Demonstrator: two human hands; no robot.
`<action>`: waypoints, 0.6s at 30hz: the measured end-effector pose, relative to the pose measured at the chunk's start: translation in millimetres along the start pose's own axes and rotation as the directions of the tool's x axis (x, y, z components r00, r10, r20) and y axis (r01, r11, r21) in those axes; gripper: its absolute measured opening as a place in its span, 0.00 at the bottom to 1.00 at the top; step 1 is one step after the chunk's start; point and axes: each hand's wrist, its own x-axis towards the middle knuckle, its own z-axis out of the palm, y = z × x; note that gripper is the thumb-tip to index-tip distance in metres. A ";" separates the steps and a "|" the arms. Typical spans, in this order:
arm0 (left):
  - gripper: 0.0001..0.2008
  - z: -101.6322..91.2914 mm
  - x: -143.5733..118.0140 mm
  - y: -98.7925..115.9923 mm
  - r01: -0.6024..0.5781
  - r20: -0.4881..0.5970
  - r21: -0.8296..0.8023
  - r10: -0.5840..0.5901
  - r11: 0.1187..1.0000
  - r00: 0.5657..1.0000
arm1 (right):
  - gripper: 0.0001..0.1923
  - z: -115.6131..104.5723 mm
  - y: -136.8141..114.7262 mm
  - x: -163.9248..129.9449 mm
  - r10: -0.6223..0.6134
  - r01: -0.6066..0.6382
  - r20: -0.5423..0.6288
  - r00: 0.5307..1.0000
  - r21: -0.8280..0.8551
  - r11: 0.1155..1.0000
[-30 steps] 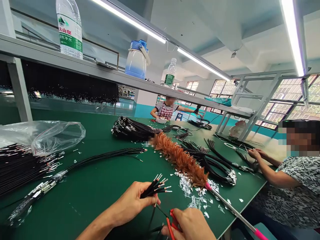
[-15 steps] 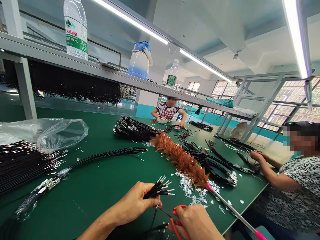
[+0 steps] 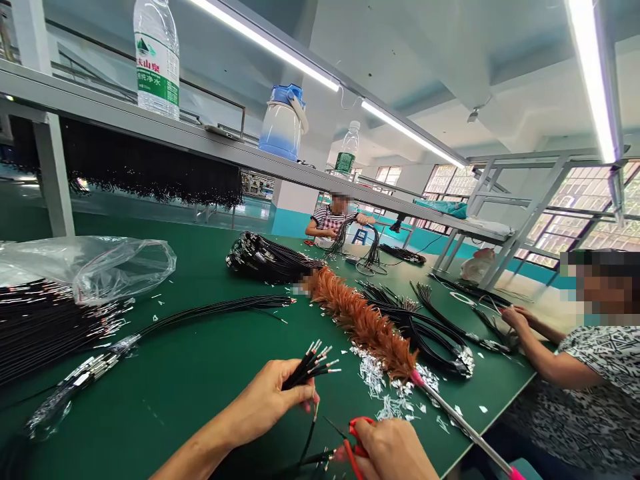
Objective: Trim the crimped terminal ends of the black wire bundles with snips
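Clamped in the left hand [image 3: 265, 403] is a small bundle of black wires [image 3: 307, 367], the fingers closed around it just below its tips, so that the metal-capped ends fan out up and to the right of the fist while the rest trails down under the palm. Just right of and below that grip, the right hand [image 3: 395, 450] is closed on the red-handled scissors [image 3: 350, 437], whose dark blades point left toward a single black wire hanging beneath the left fingers; whether the blades are touching that wire cannot be told. The wires look light, thin and limp, likely to splay or slip out one by one unless pinched firmly close to the ends, and the small terminals seem easy to bend, so the insulated stretch behind them is the safer place to hold. Beyond the grip, on the green table [image 3: 200, 373], lie silver offcuts [image 3: 373, 370] and a brown feather duster [image 3: 363, 320] with a pink handle. Far left of the hands sit more black wire bundles [image 3: 45, 327] and a clear plastic bag [image 3: 95, 267]. To the right, another person's hand [image 3: 515, 319] rests on wires at the table edge.
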 end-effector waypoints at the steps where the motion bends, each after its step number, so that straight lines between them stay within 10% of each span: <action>1: 0.11 -0.8 1.0 -1.2 0.019 -0.011 -0.004 -0.019 1.000 1.000 | 0.15 6.7 4.3 -3.5 0.049 -0.049 -0.007 0.999 0.055 0.997; 4: 0.14 -2.9 2.6 -4.1 0.082 -0.051 0.019 -0.081 0.996 0.995 | 0.18 18.5 11.8 -11.7 0.225 -0.222 0.041 0.973 0.420 0.880; 7: 0.15 -3.0 1.9 -5.2 0.090 -0.047 -0.001 -0.090 0.996 0.995 | 0.19 14.1 5.1 -10.7 0.424 -0.392 0.224 0.878 0.844 0.367; 11: 0.14 1.1 0.0 -4.5 0.090 0.010 -0.062 -0.090 0.994 0.996 | 0.24 -0.9 -16.8 4.3 0.510 -0.333 0.414 0.754 0.910 -0.246; 18: 0.15 10.5 0.3 -5.9 0.140 0.075 -0.054 -0.136 0.989 0.988 | 0.31 -1.4 -42.9 30.9 0.580 -0.030 0.381 0.720 0.853 -0.521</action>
